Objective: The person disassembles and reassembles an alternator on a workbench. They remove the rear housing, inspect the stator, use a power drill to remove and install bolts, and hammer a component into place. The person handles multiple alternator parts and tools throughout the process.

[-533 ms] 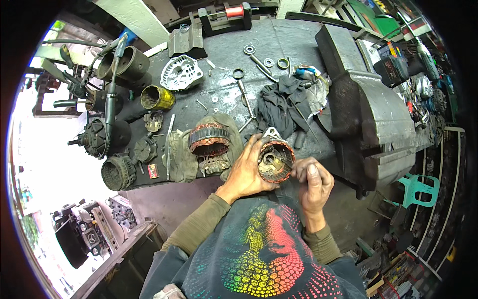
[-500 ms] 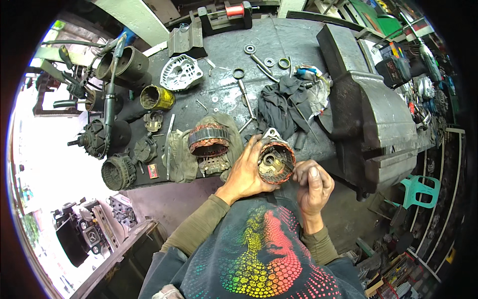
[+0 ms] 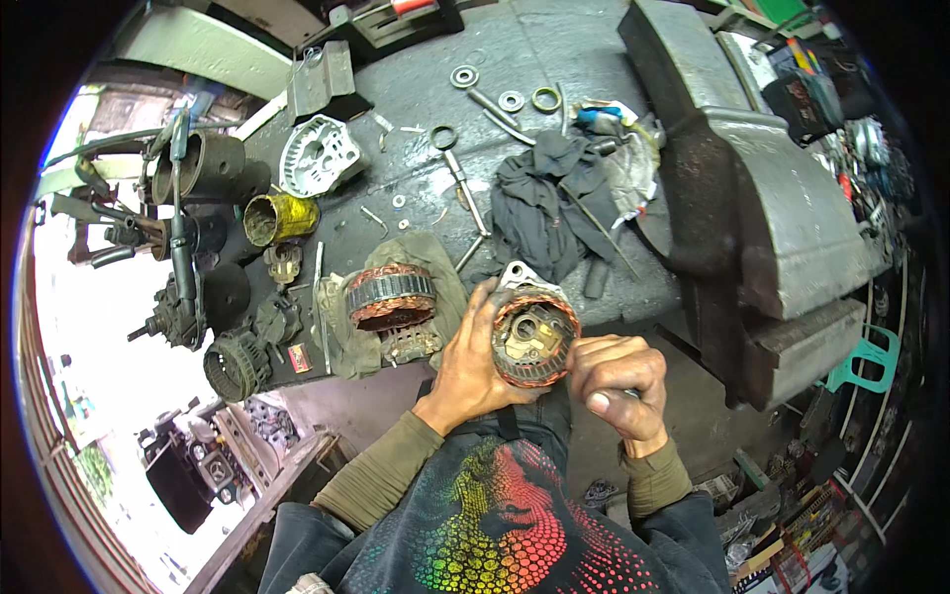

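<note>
My left hand (image 3: 467, 358) is wrapped round the side of an alternator housing (image 3: 517, 275), held over the bench's front edge. Its open face is turned up, showing a ring of copper stator windings (image 3: 502, 358) and a brass-coloured rectifier plate (image 3: 524, 345) inside. My right hand (image 3: 625, 384) is closed, its curled fingers against the right rim of the windings; whatever they may hold is hidden. To the left, a second stator (image 3: 391, 287) rests on an olive cloth (image 3: 334, 317), beside a slotted metal part (image 3: 411, 342).
A bare alternator end cover (image 3: 322, 158), a yellow cylinder (image 3: 282, 218) and a ring-ended metal rod (image 3: 462, 188) lie on the bench. Dark rags (image 3: 544, 198) are bunched beyond my hands. A large dark metal casing (image 3: 792, 208) blocks the right side. Several greasy alternator parts stand at left.
My right hand has turned over and moved in against the rim of the windings. The housing has tilted slightly in my left hand. The whole view has shifted.
</note>
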Demonstrator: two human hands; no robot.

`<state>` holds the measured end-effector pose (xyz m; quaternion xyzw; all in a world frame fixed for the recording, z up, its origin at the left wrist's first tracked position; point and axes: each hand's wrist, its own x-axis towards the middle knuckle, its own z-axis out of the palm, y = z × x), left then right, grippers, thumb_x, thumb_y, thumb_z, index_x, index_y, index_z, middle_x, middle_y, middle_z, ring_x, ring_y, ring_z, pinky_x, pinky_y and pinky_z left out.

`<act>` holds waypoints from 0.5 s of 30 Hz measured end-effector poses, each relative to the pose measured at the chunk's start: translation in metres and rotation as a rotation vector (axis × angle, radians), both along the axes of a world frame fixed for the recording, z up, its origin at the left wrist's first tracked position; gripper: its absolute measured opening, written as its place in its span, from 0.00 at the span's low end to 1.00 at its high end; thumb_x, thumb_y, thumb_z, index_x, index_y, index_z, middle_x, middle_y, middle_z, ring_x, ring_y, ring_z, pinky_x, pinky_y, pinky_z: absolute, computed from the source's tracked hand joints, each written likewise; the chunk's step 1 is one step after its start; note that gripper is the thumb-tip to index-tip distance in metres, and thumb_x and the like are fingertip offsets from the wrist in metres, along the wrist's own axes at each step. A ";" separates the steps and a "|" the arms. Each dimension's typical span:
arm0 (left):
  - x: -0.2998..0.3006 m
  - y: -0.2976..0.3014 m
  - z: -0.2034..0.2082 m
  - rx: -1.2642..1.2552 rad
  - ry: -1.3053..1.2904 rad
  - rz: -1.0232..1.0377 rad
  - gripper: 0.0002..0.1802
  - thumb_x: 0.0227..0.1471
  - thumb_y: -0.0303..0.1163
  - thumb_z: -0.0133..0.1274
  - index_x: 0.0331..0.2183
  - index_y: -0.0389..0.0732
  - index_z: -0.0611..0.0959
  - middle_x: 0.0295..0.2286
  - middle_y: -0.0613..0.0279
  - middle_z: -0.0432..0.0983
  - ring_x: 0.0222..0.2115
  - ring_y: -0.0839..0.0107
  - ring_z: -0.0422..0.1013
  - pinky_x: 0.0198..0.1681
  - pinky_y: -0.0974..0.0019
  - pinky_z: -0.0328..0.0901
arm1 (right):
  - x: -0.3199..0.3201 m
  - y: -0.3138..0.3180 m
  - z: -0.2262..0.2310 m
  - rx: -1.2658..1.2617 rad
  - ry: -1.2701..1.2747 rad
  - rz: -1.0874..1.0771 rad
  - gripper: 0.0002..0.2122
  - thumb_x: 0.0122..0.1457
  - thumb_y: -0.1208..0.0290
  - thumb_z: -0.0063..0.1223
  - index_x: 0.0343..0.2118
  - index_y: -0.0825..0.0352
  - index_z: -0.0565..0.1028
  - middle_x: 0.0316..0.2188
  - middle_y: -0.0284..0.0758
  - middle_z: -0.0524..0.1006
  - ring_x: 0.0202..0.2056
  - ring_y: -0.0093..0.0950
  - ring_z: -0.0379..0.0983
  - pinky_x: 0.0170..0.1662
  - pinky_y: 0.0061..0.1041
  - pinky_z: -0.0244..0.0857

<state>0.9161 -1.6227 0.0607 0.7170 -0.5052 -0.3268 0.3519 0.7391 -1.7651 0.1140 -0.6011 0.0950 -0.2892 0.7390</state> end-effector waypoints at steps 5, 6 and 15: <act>0.004 0.002 0.008 0.012 -0.081 -0.076 0.69 0.28 0.48 0.82 0.66 0.38 0.60 0.65 0.34 0.57 0.67 0.39 0.58 0.67 0.47 0.61 | -0.008 0.032 0.013 -0.173 0.324 -0.349 0.12 0.63 0.69 0.60 0.29 0.72 0.75 0.29 0.38 0.78 0.33 0.32 0.76 0.40 0.33 0.70; 0.005 0.000 0.009 0.047 0.108 -0.025 0.68 0.30 0.47 0.81 0.65 0.37 0.60 0.64 0.35 0.58 0.66 0.41 0.59 0.67 0.48 0.61 | -0.006 0.039 0.016 -0.093 0.233 -0.395 0.11 0.63 0.70 0.61 0.28 0.72 0.75 0.28 0.38 0.77 0.33 0.32 0.76 0.39 0.33 0.69; 0.017 -0.041 -0.014 0.077 0.730 0.227 0.44 0.41 0.12 0.51 0.64 0.34 0.72 0.59 0.51 0.74 0.61 0.68 0.68 0.65 0.67 0.59 | -0.001 0.036 0.012 -0.035 0.165 -0.316 0.17 0.60 0.68 0.66 0.20 0.71 0.74 0.20 0.36 0.75 0.25 0.32 0.71 0.35 0.33 0.67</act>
